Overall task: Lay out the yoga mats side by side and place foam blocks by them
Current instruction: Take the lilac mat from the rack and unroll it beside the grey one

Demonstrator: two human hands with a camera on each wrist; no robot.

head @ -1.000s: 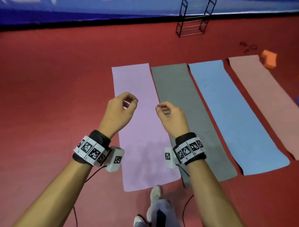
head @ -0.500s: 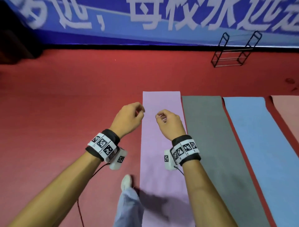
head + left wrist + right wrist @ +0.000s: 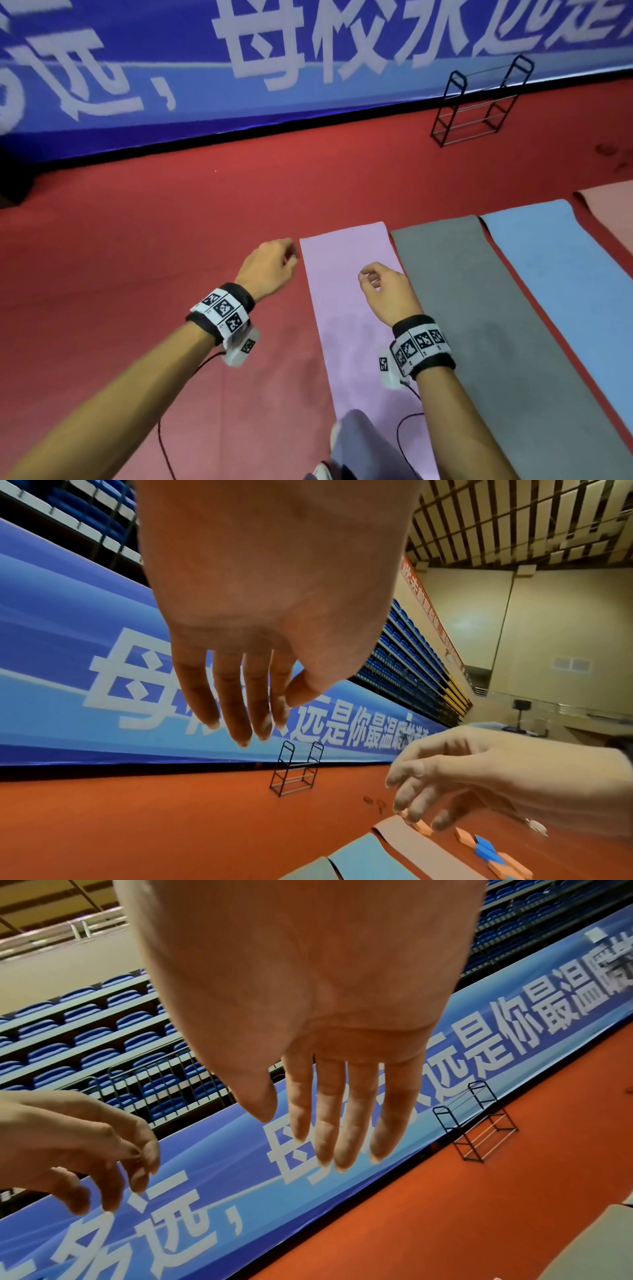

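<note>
Hanging in the air above the red floor (image 3: 137, 240), your left hand (image 3: 270, 270) and right hand (image 3: 387, 291) both have a loose, relaxed grip with nothing in it. The lilac mat (image 3: 349, 274) lies flat under your right hand, the grey mat (image 3: 455, 291), blue mat (image 3: 555, 274) and pink mat (image 3: 609, 205) side by side to its right. Orange and blue foam blocks (image 3: 496, 856) lie on the floor beside the pink mat's outer edge. A black wire rack (image 3: 479, 102) stands near the blue banner (image 3: 171, 68).

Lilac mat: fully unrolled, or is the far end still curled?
Unrolled as far as visible. In the head view the lilac mat lies flat on the floor, its far edge straight, no curl. Its near end is out of frame.
</note>
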